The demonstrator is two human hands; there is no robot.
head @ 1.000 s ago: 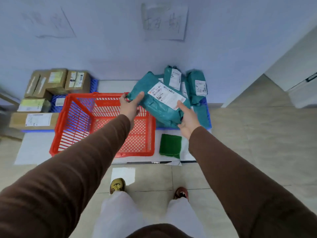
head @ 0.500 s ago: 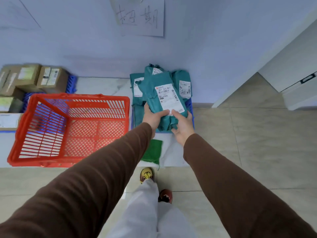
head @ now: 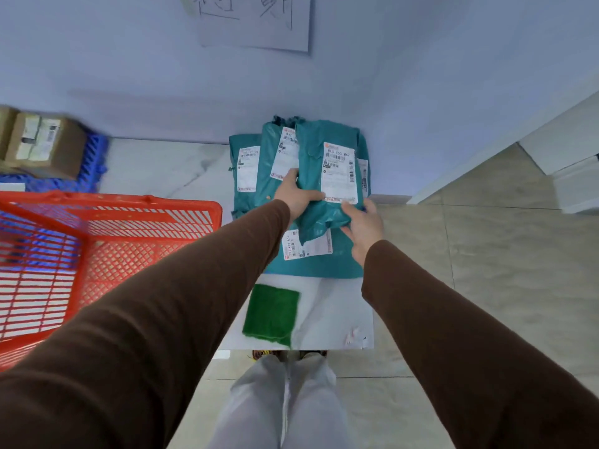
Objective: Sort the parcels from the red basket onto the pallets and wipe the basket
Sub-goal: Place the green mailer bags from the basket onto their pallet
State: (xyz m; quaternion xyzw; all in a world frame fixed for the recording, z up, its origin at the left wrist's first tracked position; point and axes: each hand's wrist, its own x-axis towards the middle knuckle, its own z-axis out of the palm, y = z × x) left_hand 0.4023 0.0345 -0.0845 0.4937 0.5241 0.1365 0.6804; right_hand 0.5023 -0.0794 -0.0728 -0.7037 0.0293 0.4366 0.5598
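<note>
A teal parcel with a white label is held upright over the pile of teal parcels by the wall. My left hand grips its lower left edge, thumb along the bottom of the label. My right hand holds its lower right corner between thumb and fingers. Another teal parcel lies flat beneath it. The red basket stands to the left, and no parcel shows inside it. A folded green cloth lies on the white sheet in front of the pile.
A cardboard box sits on a blue pallet at the far left. A handwritten paper sign hangs on the wall above the teal pile. Tiled floor spreads to the right; a white cabinet stands at the right edge.
I carried the teal parcel from above the basket to the right, over the teal pile, and lowered it. The view has shifted right and closer to the pile.
</note>
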